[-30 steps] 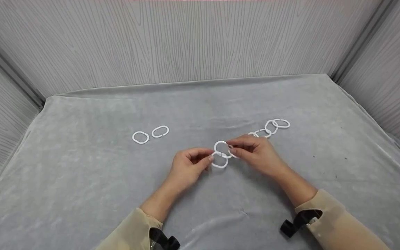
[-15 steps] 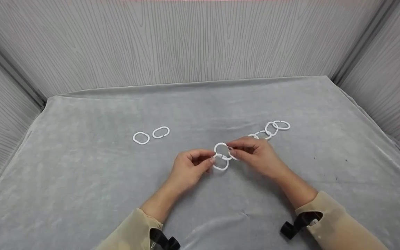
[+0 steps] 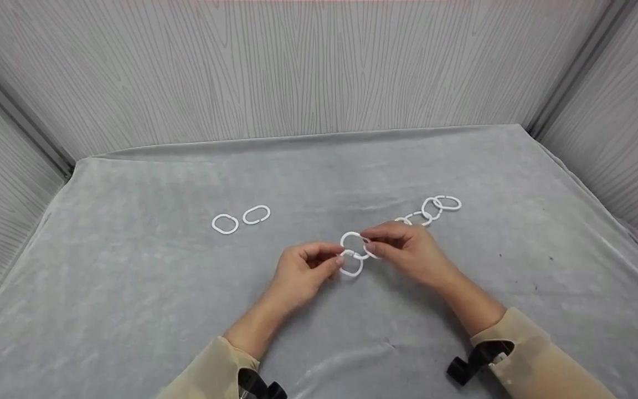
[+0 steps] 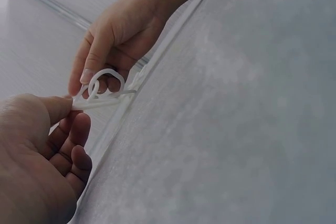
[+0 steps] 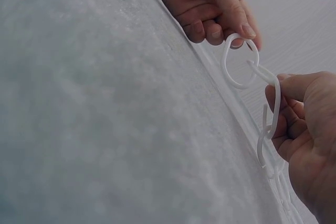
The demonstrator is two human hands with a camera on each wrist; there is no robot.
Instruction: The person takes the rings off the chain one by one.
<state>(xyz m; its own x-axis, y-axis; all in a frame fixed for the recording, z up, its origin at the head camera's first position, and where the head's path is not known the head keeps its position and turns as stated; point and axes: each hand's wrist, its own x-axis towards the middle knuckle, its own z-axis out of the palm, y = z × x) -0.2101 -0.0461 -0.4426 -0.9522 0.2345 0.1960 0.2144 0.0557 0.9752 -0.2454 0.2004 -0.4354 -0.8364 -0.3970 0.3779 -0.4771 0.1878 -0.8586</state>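
Left grip [image 3: 302, 271], pinching white end link [image 5: 224, 66]; right grip [image 3: 416, 252], pinching adjoining link [image 5: 276, 106]. Change: negligible; pair apparently joined.

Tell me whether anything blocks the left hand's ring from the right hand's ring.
Nothing visible does: one ring, in the left hand, crosses the other ring, in the right hand, in the gap between.

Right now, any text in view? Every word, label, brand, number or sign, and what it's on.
None readable in any of the three views.
Held rings, loose rings, chain: white, no lettering visible; any fine marks would be too small to make out.
Cloth: no print, just creases and a few dark specks.
Wall: grain pattern only.
Wrist cameras: black, no legible marking.
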